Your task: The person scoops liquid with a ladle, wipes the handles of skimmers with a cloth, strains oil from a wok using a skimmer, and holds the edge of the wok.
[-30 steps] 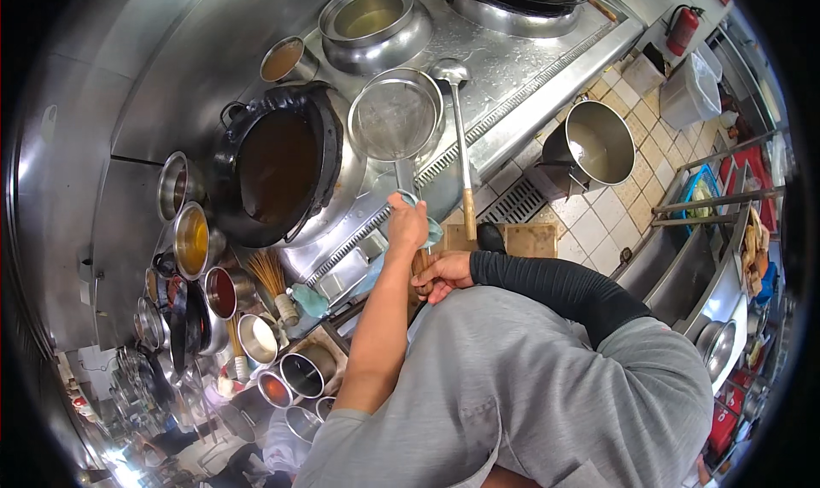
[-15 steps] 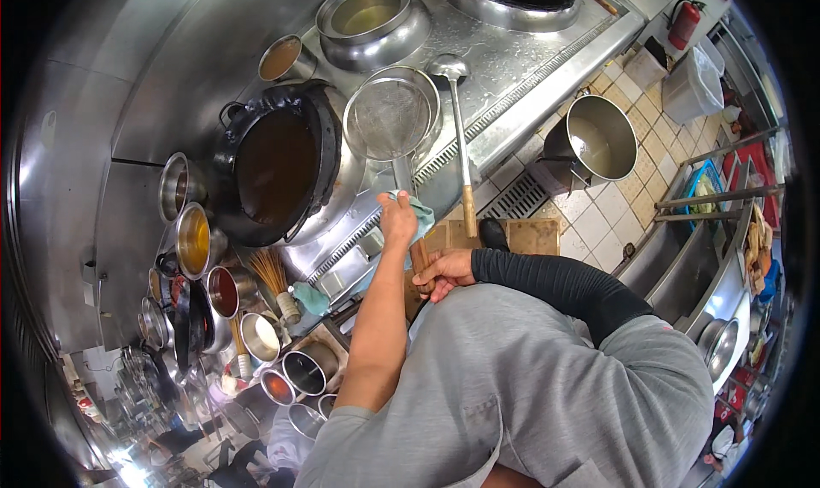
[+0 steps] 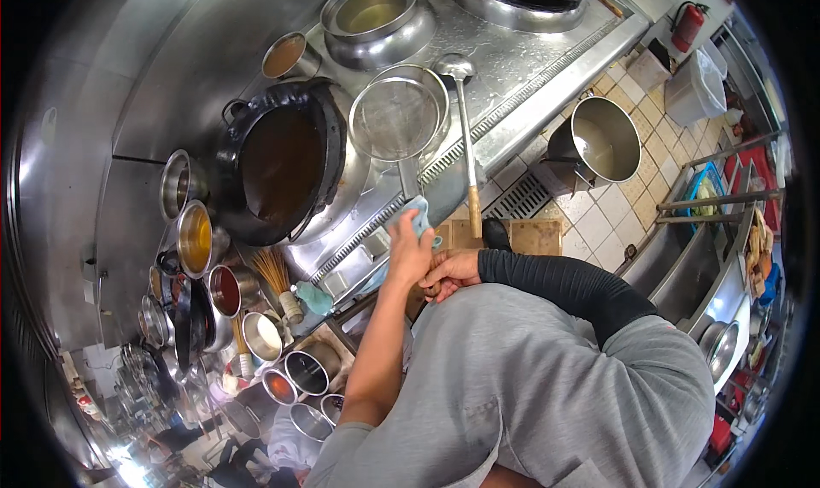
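Observation:
A round wire-mesh strainer (image 3: 395, 119) rests over a metal rim at the stove's front edge, its handle pointing toward me. My left hand (image 3: 408, 253) is closed on a blue-green cloth (image 3: 418, 214) around that handle. Just beside it, my right hand (image 3: 454, 268) is closed on the wooden end of the handle, which the fingers now mostly hide. To the right of the strainer lies a long ladle (image 3: 469, 142) with a wooden grip, touched by neither hand. A black wok (image 3: 337, 146) of dark brown liquid (image 3: 282, 163) sits to the left.
A lidless pot of yellowish liquid (image 3: 371, 11) stands at the back. Bowls and pots of sauces (image 3: 225, 291), a bamboo brush (image 3: 272, 272) and a second cloth (image 3: 313, 299) are at the left. On the right, a tall metal pot (image 3: 605, 138) stands by a floor drain (image 3: 518, 199).
My left hand has slid down the handle with the cloth, toward my right hand. The right hand stays at the handle's end. The whole view has shifted slightly.

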{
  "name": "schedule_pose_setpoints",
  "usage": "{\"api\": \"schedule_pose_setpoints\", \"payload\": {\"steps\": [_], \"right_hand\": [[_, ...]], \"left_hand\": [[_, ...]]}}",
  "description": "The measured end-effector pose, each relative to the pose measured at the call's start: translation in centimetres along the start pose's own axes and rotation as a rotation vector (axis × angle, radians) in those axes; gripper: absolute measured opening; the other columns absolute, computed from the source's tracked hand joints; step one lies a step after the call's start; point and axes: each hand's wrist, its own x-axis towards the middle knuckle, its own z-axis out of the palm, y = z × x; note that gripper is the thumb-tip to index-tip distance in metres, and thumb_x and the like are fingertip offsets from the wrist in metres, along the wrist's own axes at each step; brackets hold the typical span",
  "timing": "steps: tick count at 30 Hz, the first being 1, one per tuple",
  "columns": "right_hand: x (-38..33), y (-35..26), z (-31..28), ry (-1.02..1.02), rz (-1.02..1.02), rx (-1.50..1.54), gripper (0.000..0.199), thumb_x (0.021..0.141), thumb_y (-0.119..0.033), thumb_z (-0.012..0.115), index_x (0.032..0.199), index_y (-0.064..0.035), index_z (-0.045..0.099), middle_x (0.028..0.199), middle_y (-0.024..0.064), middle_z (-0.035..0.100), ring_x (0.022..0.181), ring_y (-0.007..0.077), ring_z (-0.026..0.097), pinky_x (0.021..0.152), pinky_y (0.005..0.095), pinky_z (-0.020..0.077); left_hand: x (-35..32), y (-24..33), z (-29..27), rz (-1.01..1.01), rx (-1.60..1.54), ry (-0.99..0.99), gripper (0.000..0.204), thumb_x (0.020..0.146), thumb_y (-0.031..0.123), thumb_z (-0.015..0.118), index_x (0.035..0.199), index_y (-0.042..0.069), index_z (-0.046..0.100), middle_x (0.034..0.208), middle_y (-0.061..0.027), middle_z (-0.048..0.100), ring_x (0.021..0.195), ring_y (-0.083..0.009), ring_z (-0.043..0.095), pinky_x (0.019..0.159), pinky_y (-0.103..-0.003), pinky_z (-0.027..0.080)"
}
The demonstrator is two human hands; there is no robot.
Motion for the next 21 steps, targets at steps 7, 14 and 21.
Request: {"api": "schedule_pose_setpoints", "payload": {"steps": [7,14,21], "right_hand": [[1.1,-0.1,-0.6,-0.015,0.01,-0.002,0.017,0.09,-0.022,0.075,0.094,-0.008,0.066,0.081,0.0061,0.071,0.064,0.0132,0.07,0.06,0.0255,0.06],[1.2,-0.4,-0.1,0.035,0.028,-0.012,0.021,0.089,-0.024,0.077,0.094,-0.0069,0.067,0.083,0.0075,0.072,0.065,0.0128,0.071,0.059,0.0251,0.0592],[0.3,-1.0,-0.5,0.036,-0.016,-0.042,0.025,0.087,-0.027,0.078,0.095,-0.0063,0.067,0.088,0.0084,0.073,0.07,0.0132,0.072,0.068,0.0251,0.0598]], "left_hand": [[2.6,0.2,0.3,-0.398,-0.134,-0.258,0.063,0.101,0.037,0.05,0.143,0.001,0.019,0.117,-0.0375,0.06,0.114,-0.0512,0.058,0.098,-0.049,0.043],[2.9,-5.9,2.2,-0.42,-0.451,-0.017,0.064,0.103,0.042,0.046,0.138,-0.011,0.032,0.131,-0.0364,0.053,0.125,-0.0458,0.051,0.105,-0.046,0.039],[-1.9,-9.1,-0.3,-0.688,-1.3,0.123,0.057,0.103,0.039,0.051,0.141,-0.004,0.048,0.14,-0.0129,0.054,0.128,-0.0252,0.05,0.111,-0.035,0.036]]}}
